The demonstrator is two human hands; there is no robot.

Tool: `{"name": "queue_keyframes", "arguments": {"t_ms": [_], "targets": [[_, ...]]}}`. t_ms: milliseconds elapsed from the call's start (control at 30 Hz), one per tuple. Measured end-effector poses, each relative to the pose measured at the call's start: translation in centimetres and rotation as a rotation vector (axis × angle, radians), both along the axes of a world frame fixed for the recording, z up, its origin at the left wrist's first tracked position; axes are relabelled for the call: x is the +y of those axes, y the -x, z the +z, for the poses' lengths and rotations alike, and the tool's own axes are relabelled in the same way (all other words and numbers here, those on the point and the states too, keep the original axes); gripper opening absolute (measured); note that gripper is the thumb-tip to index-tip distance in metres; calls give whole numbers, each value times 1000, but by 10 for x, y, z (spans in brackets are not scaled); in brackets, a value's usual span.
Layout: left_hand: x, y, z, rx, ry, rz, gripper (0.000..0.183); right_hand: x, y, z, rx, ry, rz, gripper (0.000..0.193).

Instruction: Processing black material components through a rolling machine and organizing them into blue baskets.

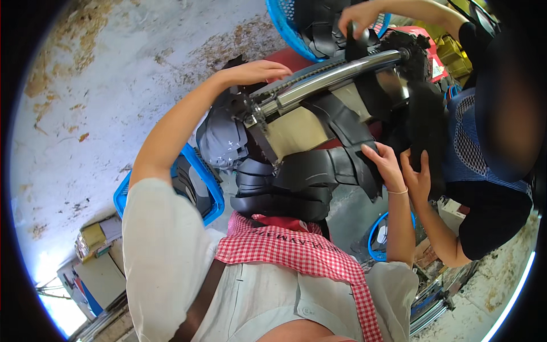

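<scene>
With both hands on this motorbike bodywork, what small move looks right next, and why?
Probably ease the black side panel inward with the right hand. That hand grips its edge while a co-worker's hand sits beside it, and the left hand braces near the chrome rail.

Stained, perhaps concrete, sunlit floor (114,74)

The left hand (259,72) lies flat on a dark motorcycle body (296,142), its palm side hidden against the surface — whether it grips anything cannot be told. The right hand (383,165) curls over the edge of a black plastic panel (336,168), fingertips out of sight behind it. A co-worker's face is blurred, and that person's upper hand (356,20) is partly cut by the top edge. The blue basket (285,25) runs off the top too — its contents are unclear.
</scene>
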State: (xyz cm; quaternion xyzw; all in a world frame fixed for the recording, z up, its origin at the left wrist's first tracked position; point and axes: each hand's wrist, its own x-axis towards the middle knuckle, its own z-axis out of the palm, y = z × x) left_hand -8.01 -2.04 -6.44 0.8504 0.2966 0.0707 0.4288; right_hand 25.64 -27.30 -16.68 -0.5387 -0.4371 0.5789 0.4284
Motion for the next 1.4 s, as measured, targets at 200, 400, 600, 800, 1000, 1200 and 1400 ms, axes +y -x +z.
{"name": "queue_keyframes", "arguments": {"t_ms": [200,400,600,800,1000,1200,1400], "targets": [[36,-32,-12,-22,-358,5,44,-68,-2,-1,73,-183,102,26],[-14,-40,83,-286,-565,-24,28,-67,28,-8,78,-179,-258,21],[-13,-4,-5,172,-775,-372,21,-8,79,-14,-266,-511,-508,24],[15,-12,-6,54,-891,-178,35,-47,133,-54,-672,-776,238,38],[-22,-23,77,-199,-518,-39,24,-74,165,-106,-870,-691,441,42],[-21,6,127,-158,-411,213,24,-85,121,-48,-288,-503,459,27],[-10,-3,68,107,-957,-145,16,-64,18,-8,-45,-165,101,34]]}}
